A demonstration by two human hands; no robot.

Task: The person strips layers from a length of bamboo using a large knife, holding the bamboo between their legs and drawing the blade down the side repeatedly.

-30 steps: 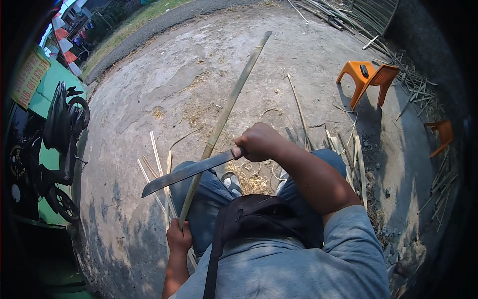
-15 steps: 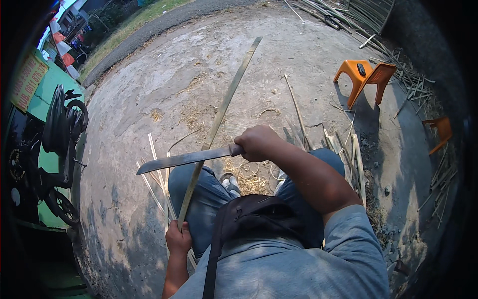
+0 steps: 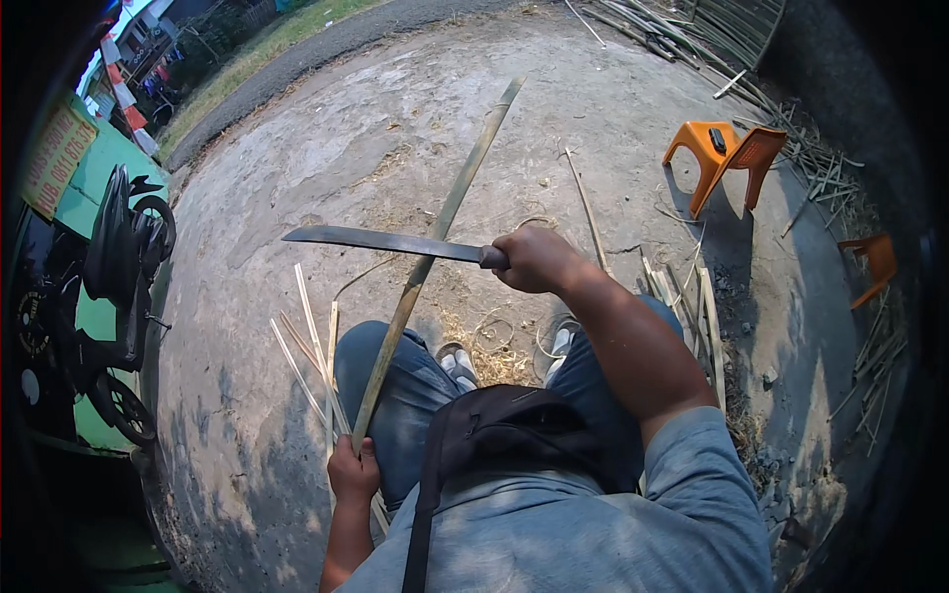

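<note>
My left hand [image 3: 354,468] is closed round the lower end of a long bamboo strip [image 3: 462,188], which slants up and away to the right over my left knee. With my right hand [image 3: 535,260] I grip the dark handle of a machete [image 3: 386,239]. Its long blade points left and lies across the strip near the strip's middle. Whether the edge touches the bamboo or is just above it, I cannot tell. Several thin split strips [image 3: 318,351] lean beside my left leg, below the blade.
More bamboo pieces [image 3: 710,336] stand by my right knee. An orange plastic chair [image 3: 707,158] with a small black object on it is at the right, near a bamboo pile [image 3: 820,183]. A black motorcycle [image 3: 119,296] stands at the left. Shavings [image 3: 494,361] lie between my feet.
My right hand has moved the machete farther up along the bamboo strip, away from me and slightly right. The strip has shifted a little, while my left hand keeps nearly the same place.
</note>
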